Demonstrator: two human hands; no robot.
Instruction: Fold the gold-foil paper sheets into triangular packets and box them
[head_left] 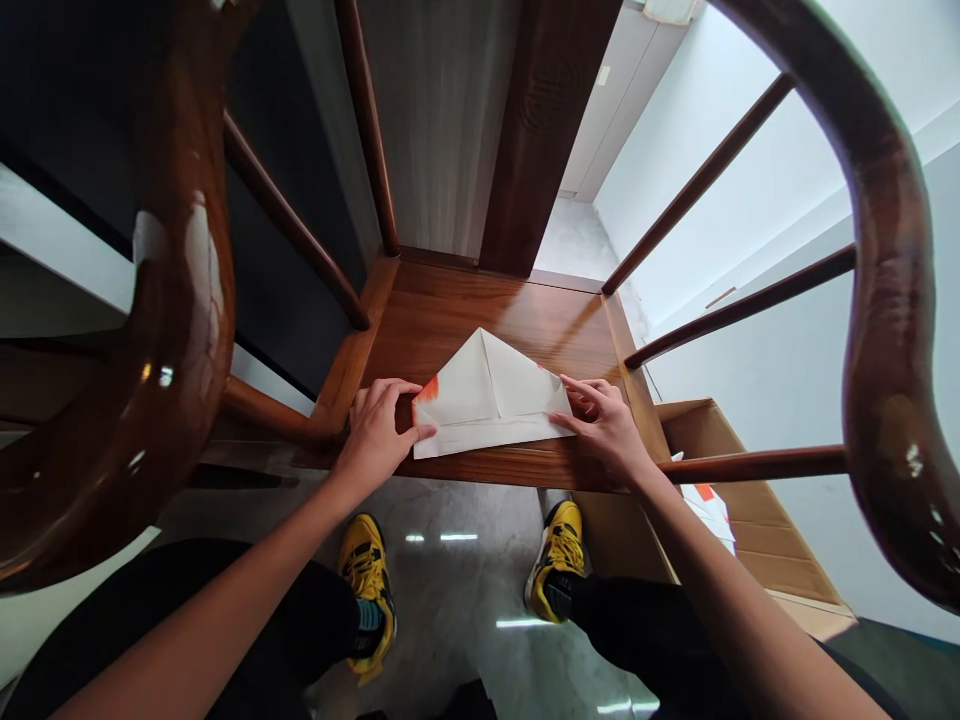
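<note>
A folded sheet of white paper [465,385] lies on the wooden chair seat [427,300], near its front edge. Its top comes to a point, a flat band runs along the bottom, and an orange-red patch shows at the left corner. My left hand [379,425] pinches that left corner, thumb in front and fingers behind. At the opposite end, my right hand [604,420] grips the right corner between thumb and fingers. The paper's underside is hidden.
Curved wooden armrests [889,230] and thin spindles [705,180] flank the seat on both sides. Right of the chair stands an open cardboard box [780,530] with white and red paper pieces [709,510] inside. Yellow shoes [367,570] are on the floor below.
</note>
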